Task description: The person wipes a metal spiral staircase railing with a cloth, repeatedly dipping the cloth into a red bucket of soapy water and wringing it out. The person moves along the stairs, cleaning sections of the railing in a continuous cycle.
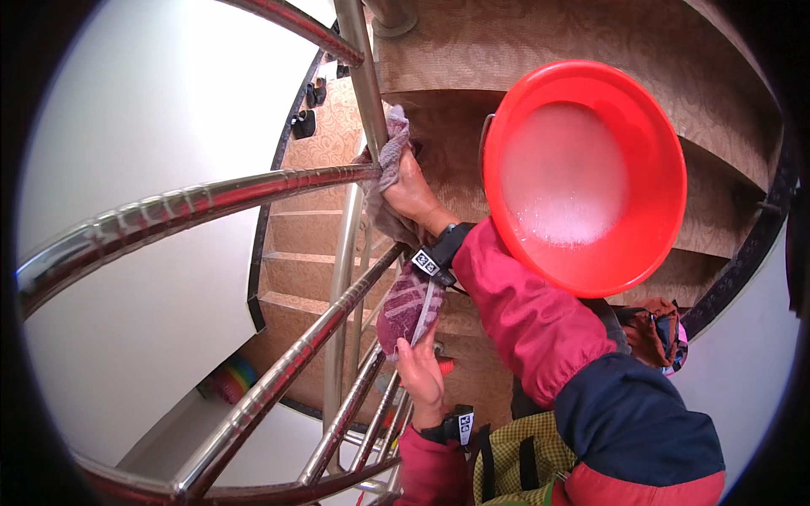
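My right hand (pixel 414 193) grips a damp grey-mauve cloth (pixel 397 136), wrapped against the stainless steel post (pixel 367 82) where a curved rail (pixel 253 185) joins it. Below my right wrist hangs a purple striped length of cloth (pixel 408 303); the wrist hides whether it is the same piece. The fingers of my left hand (pixel 421 376) hold the lower end of that striped length, beside the slanting balusters (pixel 345 405). To the right of my right forearm is a red bucket (pixel 585 281) of cloudy, sudsy water (pixel 563 171).
Patterned brown stair steps (pixel 455 38) curve around behind the bucket. Through the railing, a lower flight (pixel 304 240) shows, with black shoes (pixel 304 123) by the wall. A brown bag-like item (pixel 652 332) lies at right. Something rainbow-coloured (pixel 234 379) sits lower left.
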{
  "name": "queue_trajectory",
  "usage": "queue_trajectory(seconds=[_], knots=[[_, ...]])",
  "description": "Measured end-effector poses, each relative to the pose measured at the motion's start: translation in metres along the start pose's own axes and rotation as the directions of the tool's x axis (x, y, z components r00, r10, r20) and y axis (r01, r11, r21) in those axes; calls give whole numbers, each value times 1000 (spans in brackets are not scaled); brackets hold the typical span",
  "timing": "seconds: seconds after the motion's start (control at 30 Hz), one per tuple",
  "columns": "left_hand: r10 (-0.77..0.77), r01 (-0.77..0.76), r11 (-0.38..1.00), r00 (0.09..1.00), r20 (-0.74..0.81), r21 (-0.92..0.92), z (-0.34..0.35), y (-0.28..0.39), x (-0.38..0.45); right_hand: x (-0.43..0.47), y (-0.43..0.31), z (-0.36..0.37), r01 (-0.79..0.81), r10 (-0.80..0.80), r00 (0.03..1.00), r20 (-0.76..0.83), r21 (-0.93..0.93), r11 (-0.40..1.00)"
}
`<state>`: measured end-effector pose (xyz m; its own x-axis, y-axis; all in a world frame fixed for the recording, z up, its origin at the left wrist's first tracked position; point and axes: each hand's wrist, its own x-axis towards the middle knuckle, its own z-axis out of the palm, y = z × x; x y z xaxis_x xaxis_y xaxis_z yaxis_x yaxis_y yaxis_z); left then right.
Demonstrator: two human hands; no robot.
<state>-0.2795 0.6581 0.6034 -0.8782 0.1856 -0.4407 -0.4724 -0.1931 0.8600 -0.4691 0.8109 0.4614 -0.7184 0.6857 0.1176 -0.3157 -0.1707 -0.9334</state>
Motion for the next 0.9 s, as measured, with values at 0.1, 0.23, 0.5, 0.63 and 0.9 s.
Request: queue_trajectory(seconds=[0.1,0.23,0.5,0.63,0.9], knots=[[-7,7,1000,1000,0,-11,-1,-4,4,-5,-4,-5,-44,40,997,66,66,997],[-75,74,997,996,-41,-22,-9,-21,1,-30,2,-17,-534,500,840,210,167,828],[-198,198,980,962,-186,-19,-13,-22,-27,-108,22,-11,-307,290,951,109,198,931],[-176,166,982,977,-118,-87,-5,-2,-23,-68,-5,-13,-260,277,961,-6,-364,894],[-96,74,985,986,-134,-155,0,3,-1,-20,-14,-22,-510,607,768,205,770,385]])
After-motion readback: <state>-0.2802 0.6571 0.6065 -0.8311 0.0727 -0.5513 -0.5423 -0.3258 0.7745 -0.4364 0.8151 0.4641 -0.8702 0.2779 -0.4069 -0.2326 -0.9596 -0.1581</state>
